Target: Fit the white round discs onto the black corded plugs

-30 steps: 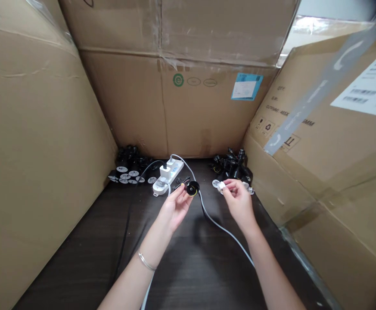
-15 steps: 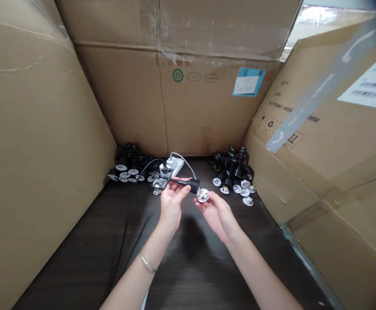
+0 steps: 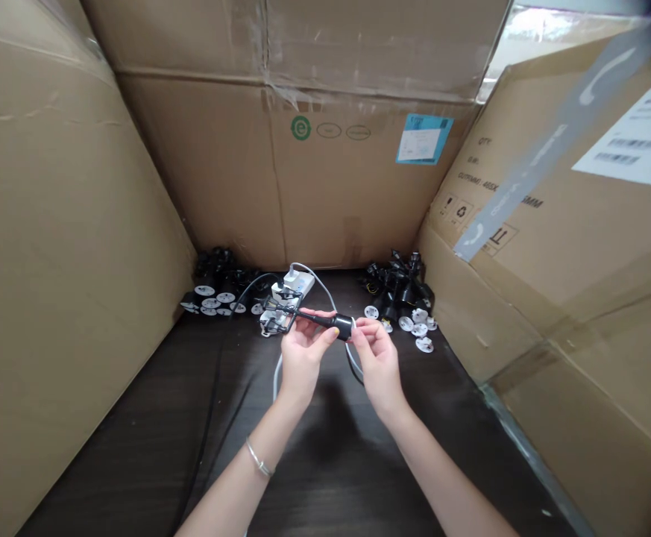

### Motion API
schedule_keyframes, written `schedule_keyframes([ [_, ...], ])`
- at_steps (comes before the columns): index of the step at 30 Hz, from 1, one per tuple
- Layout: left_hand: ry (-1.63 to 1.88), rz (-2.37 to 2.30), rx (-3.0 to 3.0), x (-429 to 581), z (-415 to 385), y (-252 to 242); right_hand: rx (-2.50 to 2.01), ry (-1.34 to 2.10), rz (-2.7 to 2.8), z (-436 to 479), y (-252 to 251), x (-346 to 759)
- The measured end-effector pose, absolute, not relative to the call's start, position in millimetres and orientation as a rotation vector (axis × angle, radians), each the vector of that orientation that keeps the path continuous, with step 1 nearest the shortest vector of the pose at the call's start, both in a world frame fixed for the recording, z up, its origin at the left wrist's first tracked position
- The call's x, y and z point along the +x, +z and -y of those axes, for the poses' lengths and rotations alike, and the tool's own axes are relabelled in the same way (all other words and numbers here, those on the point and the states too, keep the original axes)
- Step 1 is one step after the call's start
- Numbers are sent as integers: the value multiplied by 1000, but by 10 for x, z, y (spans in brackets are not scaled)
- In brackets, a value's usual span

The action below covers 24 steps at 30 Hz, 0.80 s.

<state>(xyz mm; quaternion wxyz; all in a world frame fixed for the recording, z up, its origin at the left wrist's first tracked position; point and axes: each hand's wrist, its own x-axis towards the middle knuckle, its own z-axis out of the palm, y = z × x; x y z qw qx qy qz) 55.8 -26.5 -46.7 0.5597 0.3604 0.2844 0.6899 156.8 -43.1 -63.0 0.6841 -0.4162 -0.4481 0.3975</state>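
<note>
My left hand (image 3: pixel 306 354) is closed round a small black lamp post (image 3: pixel 317 318), which lies nearly level with its branched lantern end (image 3: pixel 285 307) to the left. Its wide cylindrical base (image 3: pixel 344 327) points right. At that open end, my right hand (image 3: pixel 378 362) pinches a white round disc (image 3: pixel 353 325) between thumb and fingers. Only the disc's thin edge shows, up against the base. Whether it is seated there I cannot tell, and any wires behind it are hidden.
A white power strip (image 3: pixel 301 285) with plugs and cables lies behind my left hand. Similar black lamp posts with white discs are heaped at the left (image 3: pixel 221 280) and the right (image 3: pixel 400 287). Cardboard boxes (image 3: pixel 347 209) wall in the dark table (image 3: pixel 325 477) on three sides.
The white disc, which hung tilted on wires off the base's end, has been brought up against the base by my right hand. The view has shifted slightly.
</note>
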Motion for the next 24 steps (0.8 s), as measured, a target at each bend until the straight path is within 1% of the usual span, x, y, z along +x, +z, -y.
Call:
schedule_keyframes([
  [2, 1605, -662, 813, 570, 264, -492, -952, 787, 1051, 456, -617, 1551],
  [9, 1545, -626, 613, 559, 245, -514, -1029, 577, 1032, 502, -571, 1555],
  [18, 1494, -542, 483, 549, 228, -536, -938, 164, 1269, 588, -629, 1540],
  [21, 1473, -531, 406, 540, 221, -539, -938, 109, 1257, 582, -625, 1564],
  [24, 1460, -528, 361, 529, 217, -525, -984, 166, 1249, 573, -621, 1561],
])
